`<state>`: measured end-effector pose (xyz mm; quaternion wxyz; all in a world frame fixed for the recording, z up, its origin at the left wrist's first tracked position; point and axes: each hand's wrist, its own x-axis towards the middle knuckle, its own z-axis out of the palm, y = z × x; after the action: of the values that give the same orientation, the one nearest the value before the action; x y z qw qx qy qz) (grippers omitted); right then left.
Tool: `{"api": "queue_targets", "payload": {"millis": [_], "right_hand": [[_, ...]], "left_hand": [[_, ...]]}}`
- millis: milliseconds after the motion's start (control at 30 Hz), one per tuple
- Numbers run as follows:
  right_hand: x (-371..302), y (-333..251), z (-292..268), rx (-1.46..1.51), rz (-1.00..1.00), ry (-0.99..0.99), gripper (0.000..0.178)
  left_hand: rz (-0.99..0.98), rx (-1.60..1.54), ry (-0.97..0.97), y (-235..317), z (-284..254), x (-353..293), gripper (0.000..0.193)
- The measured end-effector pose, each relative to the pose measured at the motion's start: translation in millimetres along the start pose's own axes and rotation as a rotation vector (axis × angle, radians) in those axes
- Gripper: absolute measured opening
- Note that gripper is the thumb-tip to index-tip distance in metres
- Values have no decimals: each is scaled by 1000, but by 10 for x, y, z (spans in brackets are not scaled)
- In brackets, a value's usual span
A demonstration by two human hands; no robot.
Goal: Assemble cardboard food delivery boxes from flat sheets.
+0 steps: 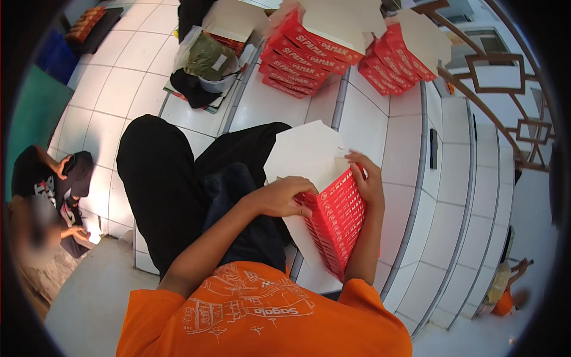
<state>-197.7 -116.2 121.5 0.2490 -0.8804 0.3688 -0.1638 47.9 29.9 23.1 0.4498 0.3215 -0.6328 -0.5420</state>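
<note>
A thick stack of nested red paper food boxes (338, 221), with white printing and white insides, leans upright against the step at my right thigh. Their white lid flaps (303, 149) stand open on the far side. My left hand (286, 196) grips the stack's near left corner, thumb and fingers closed about the edge. On the other side my right hand (370, 181) curls over the far right edge, its fingers bent by the white flap. Whether the lowest boxes rest on the step cannot be made out.
More stacks of red boxes stand on the tiled steps ahead, one tall (306, 56) and one to its right (395, 62). A plastic bag of green stuff (208, 56) lies at the front left. Another person (50, 196) sits at far left; a brown metal railing (496, 74) rises at right.
</note>
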Motion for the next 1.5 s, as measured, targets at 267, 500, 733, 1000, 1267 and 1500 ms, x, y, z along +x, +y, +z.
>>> {"api": "queue_targets", "payload": {"millis": [267, 500, 733, 1000, 1267, 1500], "right_hand": [[67, 19, 155, 51, 167, 65, 14], [13, 27, 183, 53, 209, 94, 16], [2, 61, 168, 61, 237, 59, 17], [23, 243, 219, 56, 225, 69, 20], [437, 502, -54, -78, 283, -95, 17], [2210, 755, -1203, -567, -234, 383, 32]], "left_hand": [[-61, -18, 139, -185, 244, -111, 50], [48, -9, 182, -215, 348, -160, 22], [52, 32, 201, -267, 412, -135, 14], [11, -46, 234, -450, 523, -78, 15], [77, 22, 183, -466, 440, 108, 29], [36, 68, 106, -392, 119, 183, 50]]}}
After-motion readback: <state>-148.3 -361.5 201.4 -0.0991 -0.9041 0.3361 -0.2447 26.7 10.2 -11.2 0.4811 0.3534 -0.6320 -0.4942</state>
